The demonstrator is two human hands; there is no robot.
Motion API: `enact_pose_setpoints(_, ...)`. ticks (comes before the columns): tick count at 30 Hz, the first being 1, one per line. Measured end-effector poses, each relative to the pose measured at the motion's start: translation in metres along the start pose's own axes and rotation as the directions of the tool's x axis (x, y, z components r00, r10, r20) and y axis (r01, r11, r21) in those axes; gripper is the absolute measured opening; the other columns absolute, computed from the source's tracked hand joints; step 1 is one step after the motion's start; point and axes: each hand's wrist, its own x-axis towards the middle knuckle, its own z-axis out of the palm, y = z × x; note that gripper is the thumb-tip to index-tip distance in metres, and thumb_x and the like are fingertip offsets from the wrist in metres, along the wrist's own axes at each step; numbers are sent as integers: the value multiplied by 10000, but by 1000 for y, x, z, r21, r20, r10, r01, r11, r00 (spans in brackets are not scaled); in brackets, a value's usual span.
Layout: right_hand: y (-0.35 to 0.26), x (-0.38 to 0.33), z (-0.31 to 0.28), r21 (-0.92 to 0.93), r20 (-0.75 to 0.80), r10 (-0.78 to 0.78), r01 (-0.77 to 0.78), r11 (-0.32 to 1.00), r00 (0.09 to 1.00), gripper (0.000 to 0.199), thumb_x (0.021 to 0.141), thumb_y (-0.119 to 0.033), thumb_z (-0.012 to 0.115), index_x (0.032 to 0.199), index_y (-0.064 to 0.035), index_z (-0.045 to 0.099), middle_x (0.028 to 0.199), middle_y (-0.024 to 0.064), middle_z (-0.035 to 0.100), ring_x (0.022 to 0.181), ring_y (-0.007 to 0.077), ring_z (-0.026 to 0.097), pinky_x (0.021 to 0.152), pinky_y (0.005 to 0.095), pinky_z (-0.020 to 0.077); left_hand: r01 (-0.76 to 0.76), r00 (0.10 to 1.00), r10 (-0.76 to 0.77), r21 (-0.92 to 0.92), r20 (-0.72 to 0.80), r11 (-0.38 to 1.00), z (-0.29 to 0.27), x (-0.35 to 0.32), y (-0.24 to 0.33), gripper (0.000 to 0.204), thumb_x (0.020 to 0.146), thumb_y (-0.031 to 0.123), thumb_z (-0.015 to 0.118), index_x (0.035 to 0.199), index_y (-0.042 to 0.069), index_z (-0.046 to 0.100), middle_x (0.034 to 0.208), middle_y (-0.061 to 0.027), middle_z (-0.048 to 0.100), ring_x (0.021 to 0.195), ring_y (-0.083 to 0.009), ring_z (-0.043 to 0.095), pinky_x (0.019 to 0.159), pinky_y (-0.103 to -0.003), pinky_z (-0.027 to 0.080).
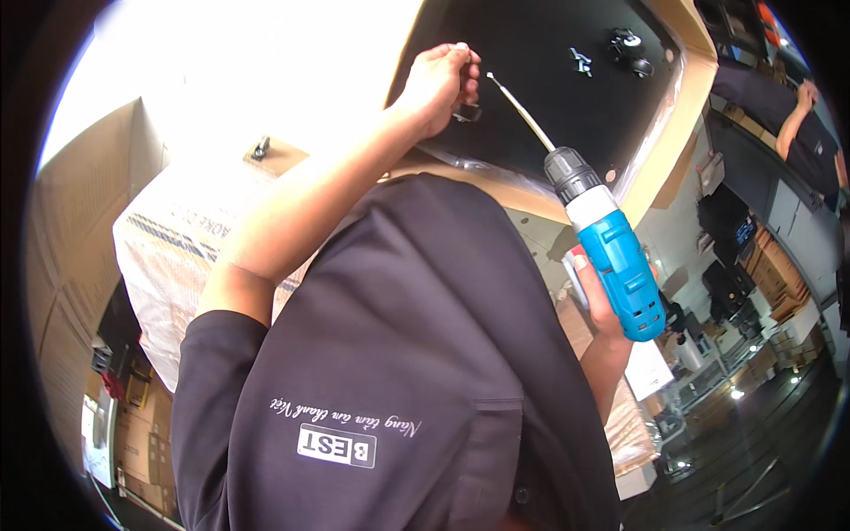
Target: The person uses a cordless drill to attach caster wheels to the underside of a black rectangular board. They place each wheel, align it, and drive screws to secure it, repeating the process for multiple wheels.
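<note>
Fingers of the right hand [600, 301] are wrapped round a teal power drill [620, 261], which reaches in over the near right part of the black panel [522, 66], the landmark here. Its long bit [522, 111] points across the panel, the tip near the left hand [440, 84]; whether a screw sits on that tip is too small to tell. Over the panel's left side, the left hand's fingers are curled in, thumb and forefinger together; I cannot tell what, if anything, they pinch. Just below them, a small dark part [467, 113] shows against the panel.

Toward the panel's far right corner lie black wheels [633, 57] and, nearer its middle, a silvery metal piece [580, 62]. None of these looks fastened, so the work seems at an early stage, with any fixing left to do.

Around the panel stands an open carton [699, 75]; left of it sits a wrapped box [168, 257], and well to its right, another person's arm [792, 128].
</note>
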Motion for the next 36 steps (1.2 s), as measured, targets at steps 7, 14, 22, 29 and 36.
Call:
enact_pose_setpoints(7,74,-36,51,458,-137,582,-470,755,801,203,925,-198,821,897,-39,699,781,38,676,686,147,612,652,344,510,-597,727,269,775,632,-207,49,124,-54,236,1005,123,534,1212,10,558,1164,-258,606,1048,-441,677,917,-505,577)
enact_pose_setpoints(14,106,-82,71,595,-235,611,-385,705,756,184,913,-221,827,893,-62,737,731,39,707,638,192,659,634,386,510,-564,668,115,601,735,-567,108,146,-68,339,980,36,560,1303,125,611,1328,-171,520,1202,-326,650,1002,-439,587)
enact_pose_setpoints(22,143,-89,74,498,-382,404,-184,848,831,154,880,-114,825,800,-89,696,712,59,691,590,240,644,586,379,487,-580,738,182,749,649,-319,91,57,-21,638,879,271,797,1474,244,570,1474,-153,540,1318,-370,579,1096,-468,508)
enact_pose_setpoints(29,150,-59,57,596,-420,385,-70,800,822,141,885,-68,810,834,-42,681,721,53,697,593,181,644,590,345,523,-306,835,256,799,486,-518,-19,-21,-40,428,803,147,858,1198,115,697,1234,-112,684,1140,-355,670,1009,-458,549)
enact_pose_setpoints(36,166,-65,67,594,-416,372,-61,802,830,182,895,-107,807,794,-61,664,677,56,666,556,219,618,557,367,499,-431,621,379,703,686,-566,83,39,7,333,844,145,803,1130,49,662,1063,-156,664,1027,-385,629,920,-482,529)
